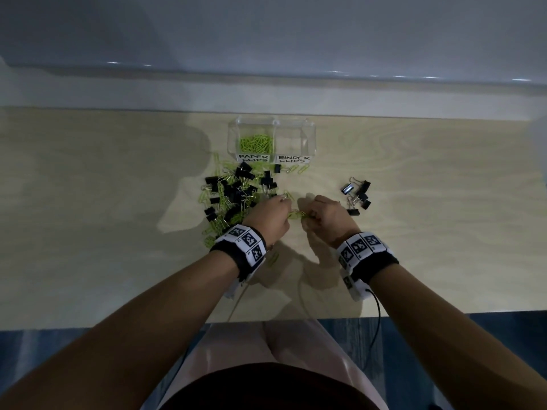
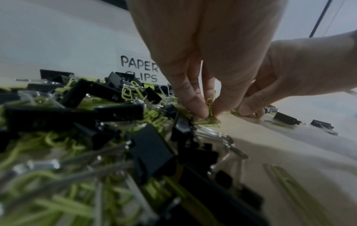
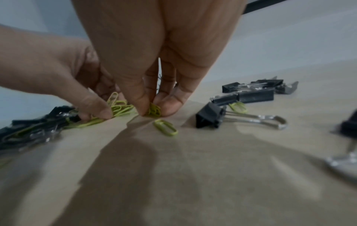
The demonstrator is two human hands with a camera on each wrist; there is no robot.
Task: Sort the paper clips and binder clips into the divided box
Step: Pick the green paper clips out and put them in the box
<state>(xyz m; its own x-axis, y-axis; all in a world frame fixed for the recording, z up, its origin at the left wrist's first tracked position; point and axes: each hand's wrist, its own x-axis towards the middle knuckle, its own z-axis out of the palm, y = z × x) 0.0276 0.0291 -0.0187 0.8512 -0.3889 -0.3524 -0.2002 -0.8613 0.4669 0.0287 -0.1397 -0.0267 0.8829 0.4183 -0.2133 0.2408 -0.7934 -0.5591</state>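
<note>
Green paper clips (image 3: 154, 110) are pinched in a small bunch by the right hand (image 1: 327, 216) at the table (image 1: 118, 232); another tangle (image 3: 117, 107) is pinched by the left hand (image 1: 270, 213) beside the mixed pile (image 1: 233, 196). Light, thin, slippery wire is judged likely to snag; gathering in bunches suits it. Black binder clips (image 1: 358, 195), stiffer and heavier, are best taken by the body. The divided box (image 1: 310, 137) stands behind, its binder compartment bare.

Bare table (image 1: 296, 184) lies between the mixed clip heap (image 1: 236, 193) and the small binder-clip cluster (image 1: 358, 195).
</note>
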